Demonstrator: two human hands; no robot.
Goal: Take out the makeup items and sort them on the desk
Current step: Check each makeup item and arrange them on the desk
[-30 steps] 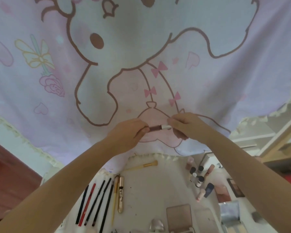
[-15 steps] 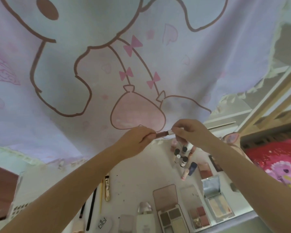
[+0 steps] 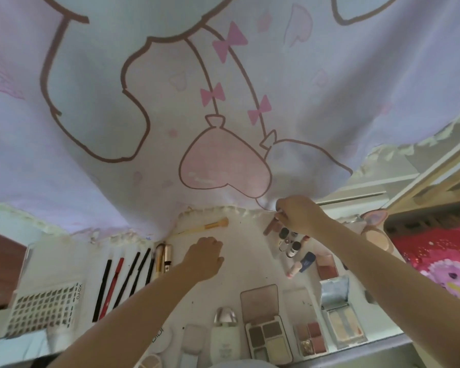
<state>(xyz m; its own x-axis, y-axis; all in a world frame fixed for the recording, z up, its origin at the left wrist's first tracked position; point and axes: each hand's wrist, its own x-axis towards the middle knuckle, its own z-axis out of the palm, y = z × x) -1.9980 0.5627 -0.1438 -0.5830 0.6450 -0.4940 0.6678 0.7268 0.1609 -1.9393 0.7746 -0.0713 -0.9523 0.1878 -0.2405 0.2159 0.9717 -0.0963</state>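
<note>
Hands split: left hand (image 3: 206, 254) let go of the tube (image 3: 272, 226), now loosely curled and empty over the bench (image 3: 245, 261). Right hand (image 3: 298, 213) alone pinches it, lowering it beside the bottles (image 3: 290, 244). Likely placing.

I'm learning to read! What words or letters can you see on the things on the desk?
"XO.XO" or close, blurred: on the edge of the sticker sheet.
"bibi" or so, partly hidden: on the white case near the front edge.
Print on the white bottle and gold tube: too small to read.
</note>
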